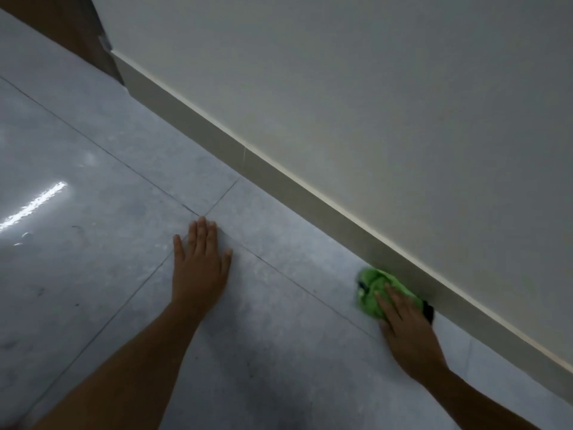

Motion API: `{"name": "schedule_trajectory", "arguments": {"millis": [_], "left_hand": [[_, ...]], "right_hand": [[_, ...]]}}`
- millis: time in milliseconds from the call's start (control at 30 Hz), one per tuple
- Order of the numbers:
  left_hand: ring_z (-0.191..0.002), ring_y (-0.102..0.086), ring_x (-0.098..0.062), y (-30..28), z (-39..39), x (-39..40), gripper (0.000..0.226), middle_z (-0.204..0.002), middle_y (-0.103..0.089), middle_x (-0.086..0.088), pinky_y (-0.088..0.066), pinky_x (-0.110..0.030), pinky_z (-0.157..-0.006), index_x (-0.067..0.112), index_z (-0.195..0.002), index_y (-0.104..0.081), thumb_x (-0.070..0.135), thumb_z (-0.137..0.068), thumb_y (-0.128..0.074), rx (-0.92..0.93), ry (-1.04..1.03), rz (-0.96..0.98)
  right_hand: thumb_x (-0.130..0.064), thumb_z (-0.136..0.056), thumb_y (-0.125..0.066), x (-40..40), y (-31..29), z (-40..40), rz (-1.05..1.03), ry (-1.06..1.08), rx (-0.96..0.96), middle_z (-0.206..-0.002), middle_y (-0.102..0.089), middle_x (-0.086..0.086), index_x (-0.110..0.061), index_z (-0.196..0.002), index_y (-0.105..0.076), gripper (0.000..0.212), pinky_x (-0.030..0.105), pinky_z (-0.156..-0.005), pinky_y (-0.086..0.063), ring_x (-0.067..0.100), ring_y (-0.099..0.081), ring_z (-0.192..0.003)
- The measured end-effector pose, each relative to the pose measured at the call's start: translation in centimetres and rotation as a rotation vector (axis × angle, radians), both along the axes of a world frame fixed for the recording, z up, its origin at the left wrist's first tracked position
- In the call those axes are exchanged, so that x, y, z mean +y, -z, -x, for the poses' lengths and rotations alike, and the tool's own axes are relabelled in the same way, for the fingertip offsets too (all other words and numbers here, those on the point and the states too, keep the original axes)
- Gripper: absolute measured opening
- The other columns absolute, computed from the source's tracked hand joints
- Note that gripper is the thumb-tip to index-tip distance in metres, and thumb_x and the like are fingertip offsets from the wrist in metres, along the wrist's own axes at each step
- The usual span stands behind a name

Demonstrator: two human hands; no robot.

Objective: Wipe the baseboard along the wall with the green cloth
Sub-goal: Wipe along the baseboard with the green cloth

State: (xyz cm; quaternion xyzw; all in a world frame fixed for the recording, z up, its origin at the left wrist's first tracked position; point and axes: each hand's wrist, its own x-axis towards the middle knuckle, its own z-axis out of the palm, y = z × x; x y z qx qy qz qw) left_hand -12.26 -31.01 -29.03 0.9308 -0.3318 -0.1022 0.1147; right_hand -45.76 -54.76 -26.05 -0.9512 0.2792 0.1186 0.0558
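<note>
A beige baseboard (pixel 279 184) runs diagonally from upper left to lower right along the foot of a pale wall. The bunched green cloth (pixel 373 290) lies against the baseboard's lower part, where it meets the floor. My right hand (pixel 406 330) presses on the cloth, fingers laid over it toward the baseboard. My left hand (pixel 201 265) lies flat on the grey floor tiles, palm down and fingers spread, well to the left of the cloth and holding nothing.
Glossy grey floor tiles (pixel 93 243) with thin grout lines fill the left and bottom, with a light glare at the left. A brown door frame (pixel 90 35) stands at the baseboard's far upper-left end.
</note>
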Motion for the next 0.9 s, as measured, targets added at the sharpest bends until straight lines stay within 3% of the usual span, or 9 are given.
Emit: {"name": "schedule_trajectory", "arguments": {"millis": [100,200,333,400,567,700,833,900], "left_hand": [[-0.141,0.009,-0.021,0.2,-0.9,0.0,0.071,-0.155,-0.002,-0.014,0.010,-0.044,-0.114,0.005,-0.143,0.002,0.052,-0.089,-0.002,0.014,-0.005,-0.018],[-0.141,0.011,-0.021,0.2,-1.7,0.1,0.072,-0.155,0.001,-0.013,0.009,-0.043,-0.114,0.006,-0.144,0.002,0.053,-0.089,0.000,0.026,0.005,-0.030],[-0.141,0.012,-0.021,0.0,-2.9,0.8,0.074,-0.155,0.002,-0.011,0.011,-0.041,-0.114,0.007,-0.146,-0.001,0.054,-0.089,0.000,0.050,-0.005,-0.001],[-0.141,0.013,-0.019,-0.2,-3.7,1.0,0.075,-0.154,0.005,-0.009,0.010,-0.041,-0.115,0.008,-0.146,-0.001,0.055,-0.088,0.000,0.056,-0.032,-0.005],[-0.141,0.014,-0.018,-0.6,-7.1,1.5,0.074,-0.153,0.010,-0.008,0.011,-0.040,-0.114,0.009,-0.146,0.003,0.055,-0.087,0.000,0.028,-0.041,-0.039],[-0.141,0.012,-0.020,-1.4,-8.3,1.8,0.079,-0.155,0.006,-0.011,0.010,-0.040,-0.114,0.007,-0.147,0.001,0.057,-0.085,0.002,0.045,-0.022,-0.048],[-0.141,0.013,-0.021,-1.0,-8.3,1.7,0.081,-0.156,0.004,-0.013,0.006,-0.042,-0.115,0.006,-0.147,0.001,0.058,-0.085,0.004,0.090,-0.006,-0.047],[-0.141,0.014,-0.021,-0.4,-8.2,2.0,0.079,-0.156,0.005,-0.012,0.006,-0.042,-0.115,0.008,-0.147,0.002,0.058,-0.086,0.003,0.108,-0.010,-0.042]], "right_hand": [[-0.042,-0.099,-0.007,0.4,-0.8,1.5,0.028,0.098,0.039,-0.147,-0.038,0.009,-0.014,-0.143,-0.032,0.057,0.045,-0.111,-0.026,0.029,-0.040,-0.132],[-0.024,-0.100,-0.018,1.2,0.3,-5.9,0.035,0.000,-0.058,-0.139,-0.050,0.016,-0.006,-0.139,-0.036,0.047,0.034,-0.114,-0.019,0.024,-0.038,-0.129],[-0.016,-0.088,-0.034,3.5,1.8,-18.8,-0.045,-0.101,-0.117,-0.135,-0.055,0.013,-0.007,-0.135,-0.047,0.050,0.039,-0.100,-0.044,0.030,-0.056,-0.119],[-0.017,-0.088,-0.041,4.9,1.6,-24.9,-0.084,-0.123,-0.124,-0.130,-0.060,0.011,-0.008,-0.130,-0.054,0.045,0.039,-0.094,-0.048,0.031,-0.060,-0.113],[-0.020,-0.100,-0.032,7.4,-0.1,-35.6,-0.249,-0.195,-0.077,-0.158,-0.016,0.010,-0.011,-0.149,-0.017,0.052,0.040,-0.115,-0.013,0.035,-0.015,-0.142],[-0.022,-0.099,-0.035,5.9,-0.6,-33.6,-0.256,-0.277,-0.077,-0.159,-0.012,0.002,-0.018,-0.151,-0.014,0.056,0.039,-0.114,-0.018,0.027,-0.016,-0.143],[-0.031,-0.095,-0.034,4.5,0.4,-23.8,-0.129,-0.190,-0.125,-0.145,-0.045,0.007,-0.015,-0.142,-0.039,0.049,0.045,-0.103,-0.043,0.027,-0.047,-0.128],[-0.038,-0.098,-0.024,4.3,0.7,-18.2,-0.103,-0.036,-0.110,-0.140,-0.051,0.006,-0.015,-0.140,-0.039,0.050,0.046,-0.101,-0.045,0.027,-0.050,-0.125]]}}
